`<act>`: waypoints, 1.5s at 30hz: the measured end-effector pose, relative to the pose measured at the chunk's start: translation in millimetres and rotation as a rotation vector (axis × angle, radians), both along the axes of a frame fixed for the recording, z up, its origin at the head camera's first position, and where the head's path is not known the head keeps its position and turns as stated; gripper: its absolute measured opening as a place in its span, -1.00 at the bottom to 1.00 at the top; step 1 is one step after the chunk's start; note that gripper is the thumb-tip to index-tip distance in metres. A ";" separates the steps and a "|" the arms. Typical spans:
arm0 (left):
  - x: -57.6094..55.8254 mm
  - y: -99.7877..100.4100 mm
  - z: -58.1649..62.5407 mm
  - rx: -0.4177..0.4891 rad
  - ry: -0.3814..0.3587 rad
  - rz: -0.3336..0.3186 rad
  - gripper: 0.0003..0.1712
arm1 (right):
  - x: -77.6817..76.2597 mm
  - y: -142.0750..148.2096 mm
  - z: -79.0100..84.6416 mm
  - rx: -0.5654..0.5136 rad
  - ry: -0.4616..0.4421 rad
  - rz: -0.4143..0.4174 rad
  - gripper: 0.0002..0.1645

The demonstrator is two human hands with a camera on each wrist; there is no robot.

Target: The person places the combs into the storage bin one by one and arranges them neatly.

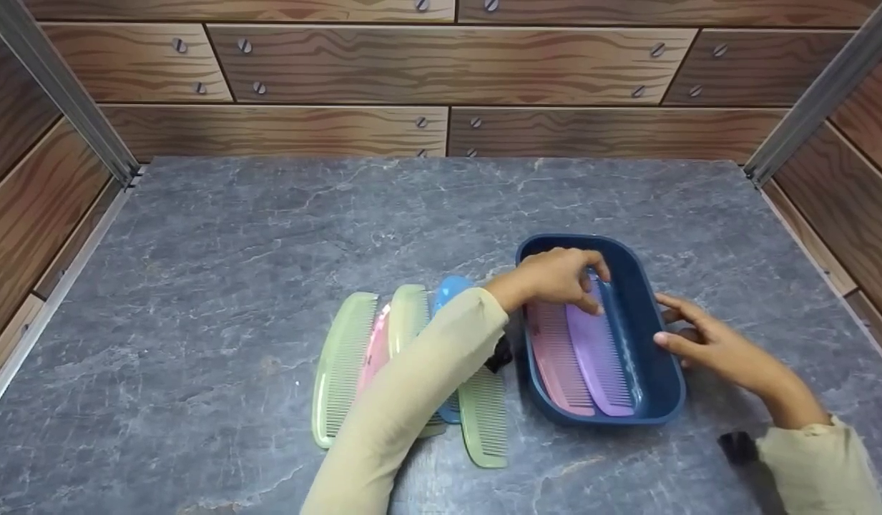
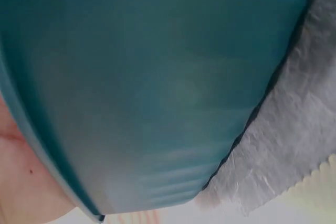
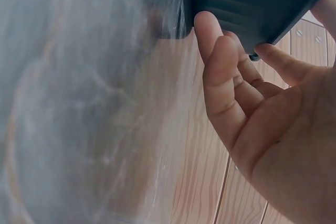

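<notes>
A dark blue oblong tub stands right of centre, with a pink comb and a purple comb lying side by side in it. My left hand reaches over the tub's left rim, thumb and forefinger curled about the purple comb's upper end; its other fingers are hidden. At the tub's right side my right hand rests against the wall, fingers relaxed. The right wrist view shows its thumb at the rim and a fingertip against the side. The tub's wall fills most of the left wrist view.
Left of the tub lies a group of combs: a green comb, a pink comb, a pale yellow-green comb, a blue item and another green comb. My left sleeve covers part of them. Wood-patterned panels enclose the grey marbled tabletop.
</notes>
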State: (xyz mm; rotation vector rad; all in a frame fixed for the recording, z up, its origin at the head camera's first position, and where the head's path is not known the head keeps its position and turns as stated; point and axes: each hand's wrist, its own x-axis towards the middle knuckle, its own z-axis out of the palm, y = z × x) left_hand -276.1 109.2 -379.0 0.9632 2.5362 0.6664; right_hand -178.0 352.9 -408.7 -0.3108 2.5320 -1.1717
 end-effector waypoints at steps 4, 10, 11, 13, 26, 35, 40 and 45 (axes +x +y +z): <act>1.5 0.0 1.4 -0.035 -0.012 -0.024 -0.48 | 0.6 0.4 -0.8 -0.001 0.019 0.007 -0.27; 4.8 1.4 1.6 -0.127 -0.020 -0.040 -0.57 | 1.1 1.1 -0.3 0.005 0.016 0.007 -0.27; 5.4 2.0 1.3 -0.145 -0.019 -0.042 -0.58 | 1.1 1.2 -0.3 0.005 0.017 0.006 -0.27; 6.4 3.1 0.2 -0.180 -0.013 -0.048 -0.59 | 1.1 1.3 -0.5 0.005 0.025 0.009 -0.28; 9.8 4.4 -8.0 -0.291 -0.004 -0.059 -0.59 | -1.3 -0.3 -3.4 -0.026 0.035 0.009 -0.28; 13.1 8.3 -14.9 -0.328 0.097 -0.107 -0.72 | 0.8 -0.4 -4.7 -0.004 0.031 0.005 -0.29; 13.2 7.3 -15.5 -0.329 0.121 -0.109 -0.74 | 1.6 -0.9 -1.2 0.015 -0.002 -0.006 -0.26; 13.3 6.1 -14.2 -0.334 0.117 -0.122 -0.76 | 2.0 -0.6 0.3 0.022 0.004 -0.009 -0.27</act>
